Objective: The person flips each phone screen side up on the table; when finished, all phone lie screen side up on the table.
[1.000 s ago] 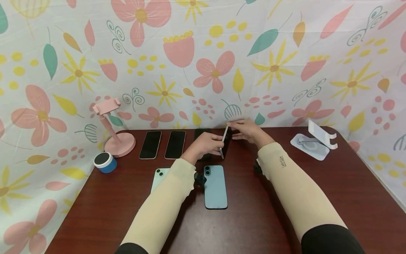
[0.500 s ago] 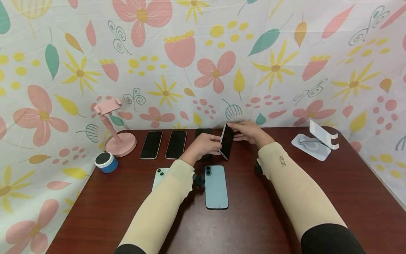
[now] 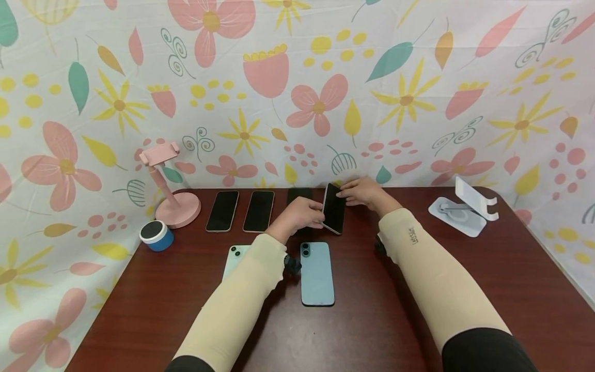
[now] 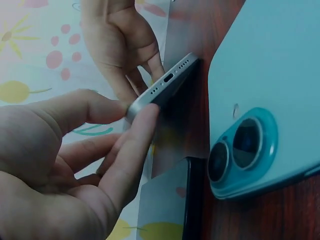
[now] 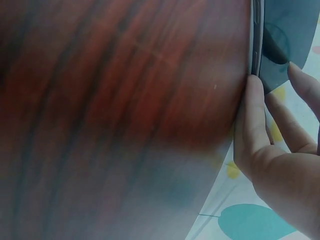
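At the back of the table a smartphone (image 3: 334, 212) is tilted up, its dark screen partly facing the head camera. My left hand (image 3: 303, 213) pinches its left edge low down; in the left wrist view the fingertips lie at the corner beside the charging port (image 4: 169, 78). At the upper right edge my right hand (image 3: 364, 194) grips the phone, with a finger along the side and the thumb by the screen in the right wrist view. Partly behind my left hand lies a dark phone (image 3: 299, 194). A blue phone (image 3: 317, 274) lies camera side up nearer me.
Two phones lie screen up to the left, one phone (image 3: 222, 212) beside another phone (image 3: 258, 212). My left sleeve partly covers a pale green phone (image 3: 234, 258). A pink stand (image 3: 178, 209) and blue jar (image 3: 157, 236) stand far left, a white stand (image 3: 457, 216) far right.
The held phone has turned from nearly edge-on to showing more of its screen, its top tipping right. Both hands keep hold of it, and my right hand has shifted slightly right.
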Demonstrator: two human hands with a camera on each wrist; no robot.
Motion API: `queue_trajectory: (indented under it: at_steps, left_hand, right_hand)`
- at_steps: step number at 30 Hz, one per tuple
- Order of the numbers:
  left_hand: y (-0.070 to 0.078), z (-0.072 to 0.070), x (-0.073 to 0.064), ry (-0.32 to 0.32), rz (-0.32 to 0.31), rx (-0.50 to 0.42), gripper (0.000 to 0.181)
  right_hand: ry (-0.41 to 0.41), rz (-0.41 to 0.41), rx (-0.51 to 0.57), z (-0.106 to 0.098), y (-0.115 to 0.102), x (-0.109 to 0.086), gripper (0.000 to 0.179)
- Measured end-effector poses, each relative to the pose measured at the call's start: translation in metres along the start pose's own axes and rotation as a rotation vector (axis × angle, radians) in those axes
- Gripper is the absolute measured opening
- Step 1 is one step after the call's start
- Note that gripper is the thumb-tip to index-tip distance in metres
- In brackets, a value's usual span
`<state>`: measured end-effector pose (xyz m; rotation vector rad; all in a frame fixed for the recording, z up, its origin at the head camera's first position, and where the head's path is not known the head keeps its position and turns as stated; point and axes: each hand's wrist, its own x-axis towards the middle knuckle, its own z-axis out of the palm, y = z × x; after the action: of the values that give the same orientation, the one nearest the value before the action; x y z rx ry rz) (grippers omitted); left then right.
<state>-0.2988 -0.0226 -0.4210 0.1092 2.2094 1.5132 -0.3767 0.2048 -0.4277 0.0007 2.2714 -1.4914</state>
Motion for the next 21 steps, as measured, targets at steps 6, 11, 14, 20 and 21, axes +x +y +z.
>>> queue_trajectory:
  at_steps: [6, 11, 14, 20, 21]
  left_hand:
    - [-0.001, 0.003, 0.004, 0.021, -0.016, 0.078, 0.051]
    - [0.000, 0.008, 0.004, 0.030, -0.046, 0.150, 0.051]
    - [0.000, 0.011, 0.003, 0.033, -0.062, 0.179, 0.051]
    - [0.002, 0.013, 0.002, 0.034, -0.074, 0.259, 0.051]
    - [0.002, 0.013, 0.003, 0.034, -0.075, 0.271, 0.051]
  right_hand:
    - [0.002, 0.003, -0.062, 0.001, 0.001, 0.002, 0.054]
    - [0.014, 0.020, -0.112, 0.002, 0.000, 0.004, 0.053]
    - [0.009, 0.030, -0.137, 0.002, 0.000, 0.005, 0.051]
    - [0.000, 0.041, -0.173, 0.001, -0.004, 0.004, 0.050]
    - [0.000, 0.041, -0.178, 0.002, -0.005, 0.003, 0.050]
